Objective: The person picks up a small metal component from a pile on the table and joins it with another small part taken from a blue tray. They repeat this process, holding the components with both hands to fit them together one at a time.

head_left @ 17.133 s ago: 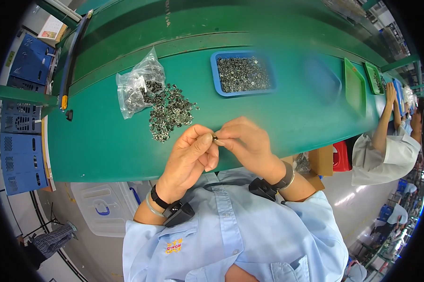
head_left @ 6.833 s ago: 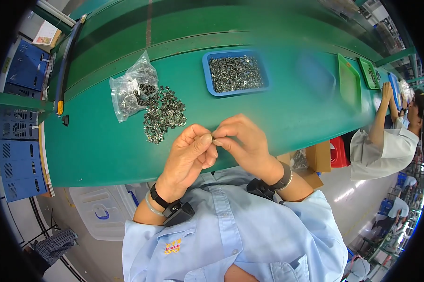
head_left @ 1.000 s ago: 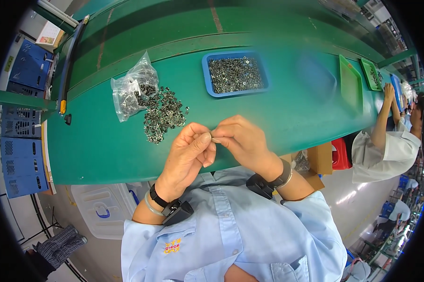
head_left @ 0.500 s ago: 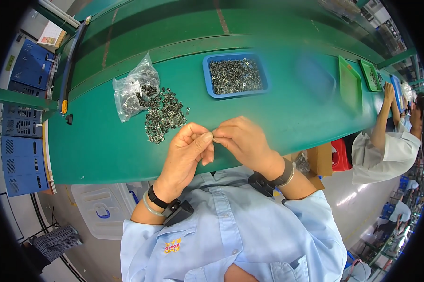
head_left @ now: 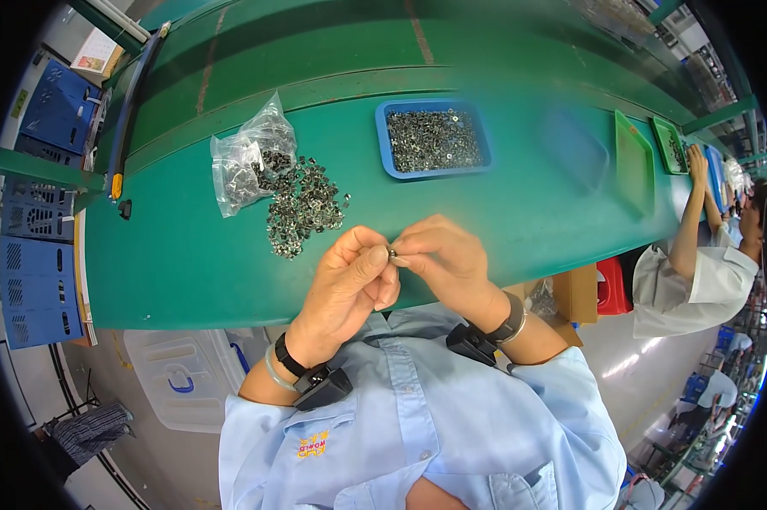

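My left hand [head_left: 347, 283] and my right hand [head_left: 443, 259] meet fingertip to fingertip above the near edge of the green table [head_left: 171, 263]. Between them they pinch one small dark metal part [head_left: 392, 252], mostly hidden by the fingers. A loose heap of the same small metal parts [head_left: 303, 208] lies on the table just beyond my left hand, spilling from a clear plastic bag [head_left: 243, 157]. Further back stands a blue tray [head_left: 434, 140] filled with small metal parts.
A green tray [head_left: 633, 166] lies at the right of the table, another one beyond it. A person in a white shirt [head_left: 698, 272] works at the right end. Blue crates [head_left: 35, 255] stand at the left, and a clear plastic box [head_left: 179, 382] sits on the floor.
Both hands stay joined on the small part at the table's near edge, with only slight finger shifts. The heap, the bag and the trays have not moved.
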Motion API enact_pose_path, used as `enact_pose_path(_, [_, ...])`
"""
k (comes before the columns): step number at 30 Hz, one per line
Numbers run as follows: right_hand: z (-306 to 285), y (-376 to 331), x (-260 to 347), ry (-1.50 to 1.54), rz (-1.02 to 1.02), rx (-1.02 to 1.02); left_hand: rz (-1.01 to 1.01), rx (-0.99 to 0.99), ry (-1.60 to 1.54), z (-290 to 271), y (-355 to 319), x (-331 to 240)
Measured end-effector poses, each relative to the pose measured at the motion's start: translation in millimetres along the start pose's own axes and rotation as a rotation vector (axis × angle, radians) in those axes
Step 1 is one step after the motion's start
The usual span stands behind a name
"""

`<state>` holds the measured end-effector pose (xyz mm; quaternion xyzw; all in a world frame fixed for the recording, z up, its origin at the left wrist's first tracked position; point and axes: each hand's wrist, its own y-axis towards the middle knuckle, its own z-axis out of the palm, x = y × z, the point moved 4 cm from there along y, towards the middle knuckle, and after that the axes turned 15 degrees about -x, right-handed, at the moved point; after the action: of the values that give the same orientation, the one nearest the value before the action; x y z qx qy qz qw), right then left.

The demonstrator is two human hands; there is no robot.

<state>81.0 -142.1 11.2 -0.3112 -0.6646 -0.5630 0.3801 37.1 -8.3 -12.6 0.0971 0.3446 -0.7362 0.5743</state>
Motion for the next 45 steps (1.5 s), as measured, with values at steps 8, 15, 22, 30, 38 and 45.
enact_pose_path(8, [2.3,2.7,0.7,-0.012,-0.143,0.036,0.002,0.025,0.066,0.3,-1.8,-6.1])
enact_pose_path(15, [2.2,1.3,-0.8,-0.079,-0.137,0.055,0.013,-0.047,0.207,-0.8,-2.2,-10.8])
enact_pose_path(22, [1.6,-3.1,-4.9,-0.068,0.014,0.01,-0.002,-0.053,0.147,1.1,-2.7,-4.8])
enact_pose_path(30, [-2.0,-5.4,-4.0,-0.064,-0.001,-0.022,0.032,-0.015,0.155,1.5,-3.3,-0.9])
enact_pose_path(38, [-4.8,-7.3,-5.9,-0.144,-0.103,0.031,0.016,-0.032,0.228,1.6,-0.3,-1.2])
enact_pose_path(45, [-32.4,58.2,-26.4,-0.418,-0.212,-0.082,0.028,-0.097,0.179,-17.2,-3.0,-3.5])
